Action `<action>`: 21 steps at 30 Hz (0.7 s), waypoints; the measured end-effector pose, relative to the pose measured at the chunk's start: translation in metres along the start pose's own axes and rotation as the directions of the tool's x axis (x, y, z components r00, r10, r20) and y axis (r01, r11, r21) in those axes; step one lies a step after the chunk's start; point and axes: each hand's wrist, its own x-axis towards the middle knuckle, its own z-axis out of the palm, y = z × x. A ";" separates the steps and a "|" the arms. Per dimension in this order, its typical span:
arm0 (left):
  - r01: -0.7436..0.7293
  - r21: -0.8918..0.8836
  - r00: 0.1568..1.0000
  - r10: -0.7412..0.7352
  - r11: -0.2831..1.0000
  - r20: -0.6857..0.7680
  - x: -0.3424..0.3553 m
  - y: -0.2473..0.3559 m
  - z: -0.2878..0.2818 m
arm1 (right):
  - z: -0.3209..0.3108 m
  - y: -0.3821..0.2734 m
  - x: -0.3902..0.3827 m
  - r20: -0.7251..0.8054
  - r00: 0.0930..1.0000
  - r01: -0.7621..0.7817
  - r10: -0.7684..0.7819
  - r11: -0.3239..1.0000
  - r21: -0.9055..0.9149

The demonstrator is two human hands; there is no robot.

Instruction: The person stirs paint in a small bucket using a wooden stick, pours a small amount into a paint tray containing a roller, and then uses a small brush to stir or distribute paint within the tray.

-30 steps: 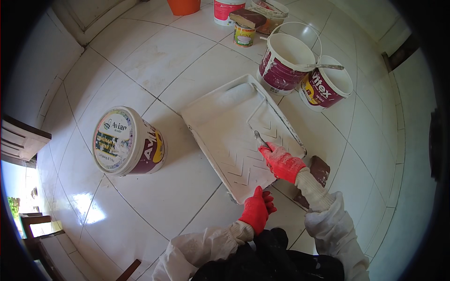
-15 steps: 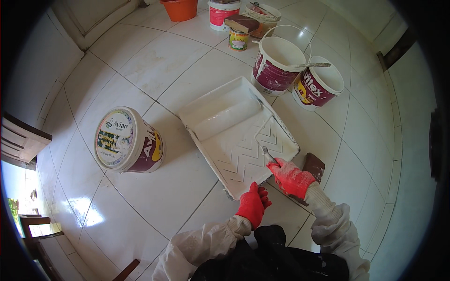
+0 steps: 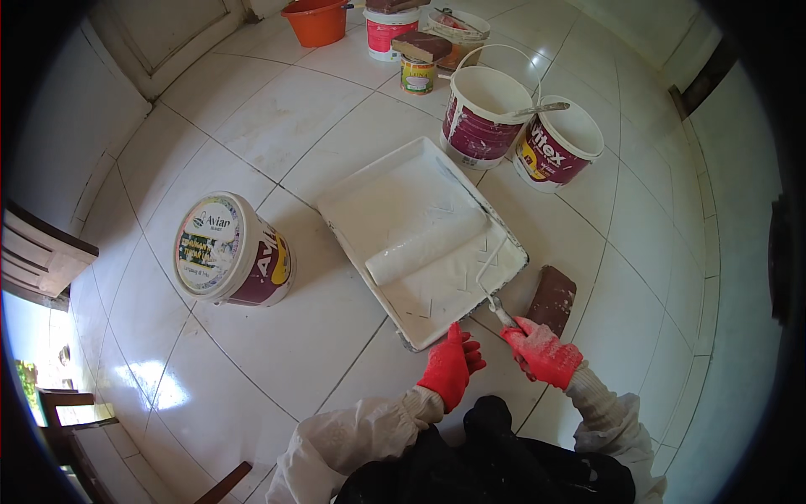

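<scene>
My right hand [image 3: 541, 353], in a red glove, is closed round a paint roller's handle [image 3: 504, 312]. The roller [image 3: 424, 248] lies diagonally in a white tray [image 3: 382, 189] coated with pale paint. My left hand [image 3: 447, 371], also red-gloved, is at the tray's near edge, thumb tip at or against the rim, fingers apart and loosely bent; I cannot tell whether it touches. Left of the tray stands a lidded paint bucket [image 3: 235, 248]. A brown block [image 3: 552, 298] lies on the floor right of the tray.
Beyond the tray stand two open buckets [image 3: 483, 122] [image 3: 556, 151], a stick across them, a small can [image 3: 416, 77] topped by a brown block, other pails and an orange basin [image 3: 313, 23]. Walls flank the white tiled floor [image 3: 227, 361]; wooden furniture [image 3: 63, 403] stands lower left.
My right hand has drawn back toward me and to the right; the roller has moved from the tray's far end down toward its middle and near end. My left hand has shifted slightly.
</scene>
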 end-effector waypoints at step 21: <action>0.036 0.093 0.996 -0.043 0.995 0.072 -0.019 -0.011 -0.015 | -0.034 0.050 -0.050 0.118 0.987 0.119 -0.111 0.991 -0.062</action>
